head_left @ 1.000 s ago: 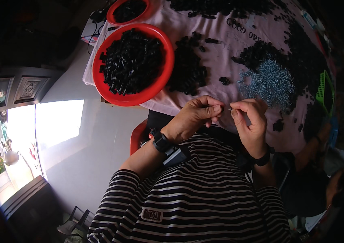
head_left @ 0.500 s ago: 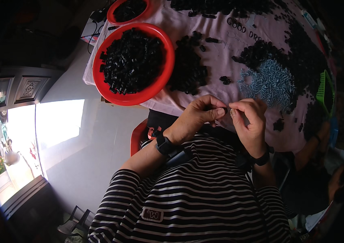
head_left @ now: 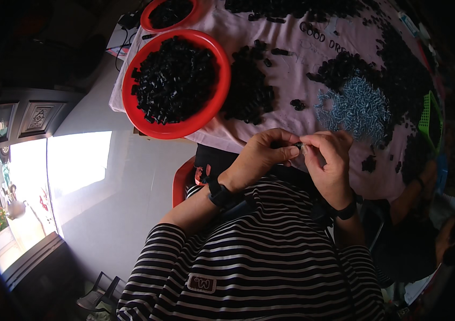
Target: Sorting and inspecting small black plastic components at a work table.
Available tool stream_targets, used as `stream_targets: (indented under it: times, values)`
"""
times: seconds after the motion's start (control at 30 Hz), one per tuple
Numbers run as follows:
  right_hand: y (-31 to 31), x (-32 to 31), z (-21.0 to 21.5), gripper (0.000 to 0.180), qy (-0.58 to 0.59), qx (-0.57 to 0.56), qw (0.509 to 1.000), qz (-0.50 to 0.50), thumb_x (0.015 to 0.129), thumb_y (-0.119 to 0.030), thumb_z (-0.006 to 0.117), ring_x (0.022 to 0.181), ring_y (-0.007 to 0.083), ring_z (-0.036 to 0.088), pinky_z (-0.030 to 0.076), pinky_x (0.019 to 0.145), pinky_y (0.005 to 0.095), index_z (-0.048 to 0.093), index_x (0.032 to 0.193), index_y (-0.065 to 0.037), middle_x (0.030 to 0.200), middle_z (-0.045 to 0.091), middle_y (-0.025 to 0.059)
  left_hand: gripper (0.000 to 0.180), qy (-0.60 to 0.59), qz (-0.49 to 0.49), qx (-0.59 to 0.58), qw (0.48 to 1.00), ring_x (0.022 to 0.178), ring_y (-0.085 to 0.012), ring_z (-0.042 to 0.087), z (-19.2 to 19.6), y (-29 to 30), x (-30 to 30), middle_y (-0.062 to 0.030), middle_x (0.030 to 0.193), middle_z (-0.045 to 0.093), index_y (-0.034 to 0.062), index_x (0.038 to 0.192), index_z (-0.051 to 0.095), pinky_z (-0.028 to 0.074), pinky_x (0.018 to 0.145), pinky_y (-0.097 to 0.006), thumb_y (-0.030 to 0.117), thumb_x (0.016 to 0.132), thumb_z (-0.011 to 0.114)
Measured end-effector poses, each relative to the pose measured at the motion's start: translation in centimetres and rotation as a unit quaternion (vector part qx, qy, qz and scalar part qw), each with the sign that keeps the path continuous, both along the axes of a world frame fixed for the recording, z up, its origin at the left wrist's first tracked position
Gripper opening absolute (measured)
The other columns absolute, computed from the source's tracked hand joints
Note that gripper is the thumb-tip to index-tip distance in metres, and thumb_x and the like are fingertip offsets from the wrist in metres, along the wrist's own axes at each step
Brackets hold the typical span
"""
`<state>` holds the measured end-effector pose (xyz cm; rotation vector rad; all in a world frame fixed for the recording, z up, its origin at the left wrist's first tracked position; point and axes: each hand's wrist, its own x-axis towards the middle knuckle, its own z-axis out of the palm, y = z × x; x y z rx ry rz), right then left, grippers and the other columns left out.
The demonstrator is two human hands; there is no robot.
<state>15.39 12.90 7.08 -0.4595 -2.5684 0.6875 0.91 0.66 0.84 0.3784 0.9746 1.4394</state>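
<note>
Between both hands' fingertips (head_left: 290, 152), small black part (head_left: 297, 145), pinched.

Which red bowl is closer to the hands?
The big red bowl heaped with black pieces. The smaller red bowl sits beyond it, cut off by the picture's top edge.

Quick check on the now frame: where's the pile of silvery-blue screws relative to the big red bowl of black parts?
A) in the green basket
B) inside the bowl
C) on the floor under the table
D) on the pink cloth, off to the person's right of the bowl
D: the screws lie loose on the pink cloth, well to the right of the big red bowl, which holds only black parts.
</note>
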Motion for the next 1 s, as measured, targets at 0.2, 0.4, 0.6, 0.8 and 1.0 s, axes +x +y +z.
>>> stream_targets:
  times: [0.2, 0.4, 0.6, 0.8, 1.0]
  values:
    - [0.2, 0.1, -0.8, 0.017, 0.012, -0.043, 0.999, -0.03, 0.087, 0.002, 0.073, 0.087, 0.0187, 0.067, 0.039, 0.096, 0.0365, 0.069, 0.101, -0.008, 0.093, 0.07, 0.0026, 0.025, 0.019, 0.006, 0.008, 1.0, 0.086, -0.0093, 0.065, -0.2, 0.0, 0.1, -0.0024, 0.098, 0.069, -0.0012, 0.115, 0.067, 0.055, 0.079, -0.025, 0.013, 0.097, 0.075]
    - [0.2, -0.1, -1.5, 0.011, 0.031, -0.203, 0.978, -0.03, 0.091, 0.002, 0.072, 0.083, 0.0181, 0.067, 0.05, 0.072, 0.0292, 0.071, 0.102, 0.001, 0.092, 0.069, 0.0071, 0.025, 0.035, 0.012, 0.004, 0.999, 0.087, -0.0102, 0.066, -0.7, -0.2, 0.1, -0.0034, 0.099, 0.07, -0.0007, 0.116, 0.066, 0.055, 0.08, -0.024, 0.012, 0.096, 0.075]
    - [2.5, -0.3, -3.3, 0.018, 0.032, -0.175, 0.984, -0.015, 0.093, 0.002, 0.07, 0.08, 0.0189, 0.065, 0.05, 0.07, 0.0305, 0.073, 0.111, -0.001, 0.09, 0.067, 0.0089, 0.024, 0.014, 0.008, -0.004, 1.0, 0.088, -0.0101, 0.066, -0.7, -0.4, 0.0, -0.0033, 0.099, 0.069, 0.0004, 0.115, 0.066, 0.056, 0.081, -0.025, 0.012, 0.097, 0.075]
    - [4.2, -2.6, -5.4, 0.045, -0.028, 0.079, 0.996, -0.019, 0.086, 0.006, 0.059, 0.111, 0.0295, 0.062, 0.044, 0.097, 0.0424, 0.068, 0.129, -0.005, 0.122, 0.065, 0.0089, 0.02, 0.0, 0.007, 0.009, 1.0, 0.09, -0.0107, 0.067, -0.4, -0.5, -0.2, -0.0034, 0.1, 0.069, 0.0015, 0.115, 0.065, 0.057, 0.083, -0.026, 0.01, 0.098, 0.073]
    - [4.3, -2.6, -6.5, 0.049, -0.09, 0.136, 0.986, 0.025, 0.083, 0.004, 0.058, 0.111, 0.0255, 0.062, 0.04, 0.101, 0.0429, 0.069, 0.129, -0.007, 0.126, 0.068, 0.0068, 0.02, -0.011, 0.012, 0.002, 1.0, 0.094, -0.0119, 0.069, -0.2, -1.0, -0.6, -0.0041, 0.102, 0.07, 0.0017, 0.115, 0.065, 0.057, 0.085, -0.027, 0.01, 0.099, 0.072]
